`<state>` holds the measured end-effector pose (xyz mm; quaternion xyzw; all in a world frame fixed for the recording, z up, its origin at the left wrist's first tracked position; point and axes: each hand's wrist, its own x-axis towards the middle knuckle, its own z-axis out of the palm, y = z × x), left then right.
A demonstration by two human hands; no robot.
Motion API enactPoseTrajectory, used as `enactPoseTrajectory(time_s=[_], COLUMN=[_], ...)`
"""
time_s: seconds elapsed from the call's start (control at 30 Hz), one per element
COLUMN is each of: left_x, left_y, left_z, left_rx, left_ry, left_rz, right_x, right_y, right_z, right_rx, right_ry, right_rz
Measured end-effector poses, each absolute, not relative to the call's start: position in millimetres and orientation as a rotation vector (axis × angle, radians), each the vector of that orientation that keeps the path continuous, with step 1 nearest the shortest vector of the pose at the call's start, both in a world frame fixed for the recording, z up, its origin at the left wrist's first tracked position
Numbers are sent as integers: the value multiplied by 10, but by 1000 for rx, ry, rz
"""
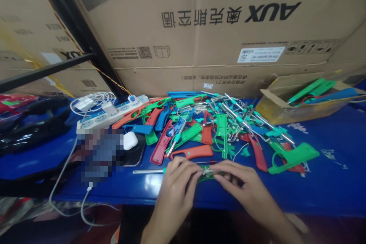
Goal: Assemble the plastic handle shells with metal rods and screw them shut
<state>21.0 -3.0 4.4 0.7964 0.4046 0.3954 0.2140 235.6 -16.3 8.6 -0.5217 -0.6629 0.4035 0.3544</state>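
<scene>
Pinching from either side, the left hand [180, 177] and right hand [243, 179] have a green casing [204, 177] between their fingers, by the near edge of the counter [337, 187]! Beyond them spreads a colourful heap of casings [191, 132] (metal rods [238, 116] mixed in), and toward the far right corner sits a carton [288, 115].

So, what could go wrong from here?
The small clear part, which the right hand appears to pinch against the green piece, might slip and get lost in the cluttered pile just beyond.

The metal rod juts out past the left hand, so a bump could jar the work.

The white cable loops below the front edge of the blue table and might snag.
</scene>
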Motion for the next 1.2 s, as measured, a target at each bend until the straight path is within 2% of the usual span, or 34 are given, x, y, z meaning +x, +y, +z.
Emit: enactPoseTrajectory(time_s=[1.2], left_x=[154], left_y=[-9], left_z=[10], left_rx=[2221], left_ry=[1023], left_rz=[1083], right_x=[2372], right_y=[-183], right_z=[82], right_rx=[-1182], right_ry=[-1779], right_rz=[1004])
